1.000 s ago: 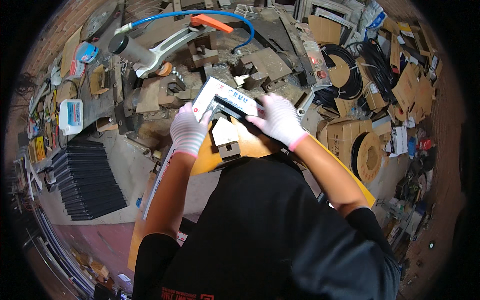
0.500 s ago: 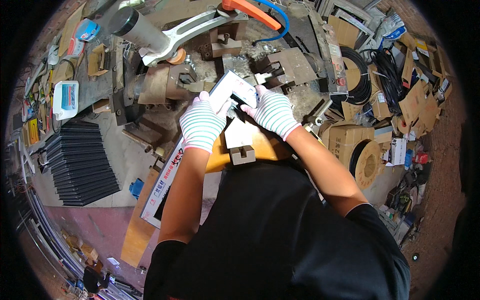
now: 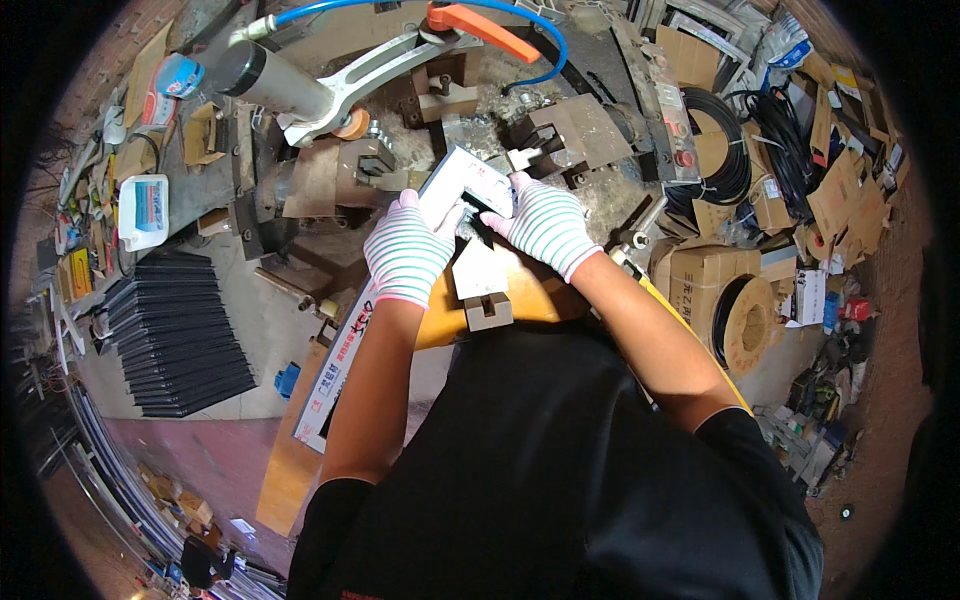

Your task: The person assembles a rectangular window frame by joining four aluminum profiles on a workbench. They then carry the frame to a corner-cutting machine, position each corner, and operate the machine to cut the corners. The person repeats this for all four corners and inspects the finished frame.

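Both hands wear white gloves with green stripes and pink fingertips. My left hand (image 3: pixel 408 250) is closed round a long film-wrapped profile (image 3: pixel 338 368), which runs down-left beneath my left forearm. At its upper end a short profile piece (image 3: pixel 488 186) meets it in a corner. My right hand (image 3: pixel 546 222) grips this short piece, thumb below and fingers at its outer end. The corner sits among the metal clamping blocks (image 3: pixel 580 130) of a bench machine. Just below it, near my body, are a pale angled plate (image 3: pixel 480 268) and a slotted metal block (image 3: pixel 489 312).
A grey cylinder (image 3: pixel 275 80) on a metal arm with an orange handle (image 3: pixel 485 30) stands over the machine; a blue hose (image 3: pixel 400 8) loops there. Black profiles (image 3: pixel 180 335) are stacked at left. Cartons (image 3: pixel 695 280), a spool (image 3: pixel 748 325) and coiled black cable (image 3: pixel 725 150) crowd the right.
The whole view has shifted slightly, bringing more of the blue hose and a yellow strip beside my right forearm into sight. Both hands keep their hold on the profile corner.
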`<state>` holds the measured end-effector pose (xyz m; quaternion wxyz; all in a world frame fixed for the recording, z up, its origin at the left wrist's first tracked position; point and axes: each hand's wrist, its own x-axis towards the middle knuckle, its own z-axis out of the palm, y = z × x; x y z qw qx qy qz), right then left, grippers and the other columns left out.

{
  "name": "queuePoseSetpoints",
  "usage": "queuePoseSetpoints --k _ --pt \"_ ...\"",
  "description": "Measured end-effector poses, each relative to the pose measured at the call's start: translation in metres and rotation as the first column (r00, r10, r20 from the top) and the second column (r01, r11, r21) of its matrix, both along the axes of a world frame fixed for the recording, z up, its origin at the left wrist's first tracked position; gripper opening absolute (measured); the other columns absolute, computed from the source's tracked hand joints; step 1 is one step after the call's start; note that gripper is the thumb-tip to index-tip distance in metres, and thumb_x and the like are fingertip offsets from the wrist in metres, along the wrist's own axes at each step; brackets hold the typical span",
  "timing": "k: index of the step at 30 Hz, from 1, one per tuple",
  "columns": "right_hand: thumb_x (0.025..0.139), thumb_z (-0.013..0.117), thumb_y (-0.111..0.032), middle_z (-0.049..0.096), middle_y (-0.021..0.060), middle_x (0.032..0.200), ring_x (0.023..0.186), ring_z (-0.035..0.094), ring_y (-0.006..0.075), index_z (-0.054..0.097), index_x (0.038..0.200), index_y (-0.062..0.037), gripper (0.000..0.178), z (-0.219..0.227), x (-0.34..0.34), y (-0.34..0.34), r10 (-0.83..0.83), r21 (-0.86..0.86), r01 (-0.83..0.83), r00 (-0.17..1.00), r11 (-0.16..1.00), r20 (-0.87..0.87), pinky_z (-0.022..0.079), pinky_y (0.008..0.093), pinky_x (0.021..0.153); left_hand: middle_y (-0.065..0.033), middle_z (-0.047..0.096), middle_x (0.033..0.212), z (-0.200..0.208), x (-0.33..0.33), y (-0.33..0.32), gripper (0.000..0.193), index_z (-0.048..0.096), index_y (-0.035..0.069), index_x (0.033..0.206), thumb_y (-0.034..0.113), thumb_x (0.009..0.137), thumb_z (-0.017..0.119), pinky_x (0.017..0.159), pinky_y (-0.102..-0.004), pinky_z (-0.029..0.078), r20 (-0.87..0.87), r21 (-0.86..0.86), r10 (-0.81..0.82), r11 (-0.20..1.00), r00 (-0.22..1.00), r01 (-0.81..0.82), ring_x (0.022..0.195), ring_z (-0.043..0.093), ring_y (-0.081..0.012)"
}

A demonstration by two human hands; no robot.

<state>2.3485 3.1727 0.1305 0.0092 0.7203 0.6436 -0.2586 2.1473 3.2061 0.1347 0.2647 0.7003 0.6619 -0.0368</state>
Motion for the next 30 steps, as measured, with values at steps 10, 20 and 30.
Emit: queuePoseSetpoints --k 10,20,30 --pt "0.084 0.078 -0.05 0.069 0.0221 0.111 0.102 0.068 0.0395 0.054 0.139 -0.002 0.077 0.005 0.052 -0.088 0.018 0.144 -0.035 0.993 0.989 0.12 0.054 0.0476 0.091 -0.0024 0.062 0.106 0.039 -0.052 0.015 0.046 0.061 0.004 0.124 0.005 0.084 0.085 0.09 -0.0291 0.054 0.513 0.766 -0.298 0.583 0.805 -0.271 0.094 0.061 -0.0145" --pt "0.085 0.075 -0.048 0.07 0.0245 0.112 0.107 0.067 0.041 0.061 0.129 0.0016 0.068 0.004 0.056 -0.09 0.023 0.224 -0.026 1.0 0.974 0.015 0.052 0.0491 0.096 -0.0107 0.068 0.134 0.107 -0.067 0.06 0.048 0.058 0.0 0.138 0.004 0.093 0.076 0.111 -0.032 0.046 0.841 0.358 -0.237 0.917 0.487 -0.173 0.122 0.064 -0.0193" --pt "0.084 0.079 -0.047 0.071 0.0265 0.108 0.102 0.068 0.0428 0.056 0.141 0.001 0.078 0.001 0.056 -0.092 -0.001 0.183 -0.001 1.0 0.983 0.009 0.054 0.0492 0.092 -0.0098 0.075 0.1 0.118 0.014 0.013 0.046 0.067 -0.004 0.121 0.012 0.083 0.087 0.073 -0.0271 0.058 0.875 0.213 -0.108 0.961 0.471 -0.175 0.085 0.07 -0.0127"
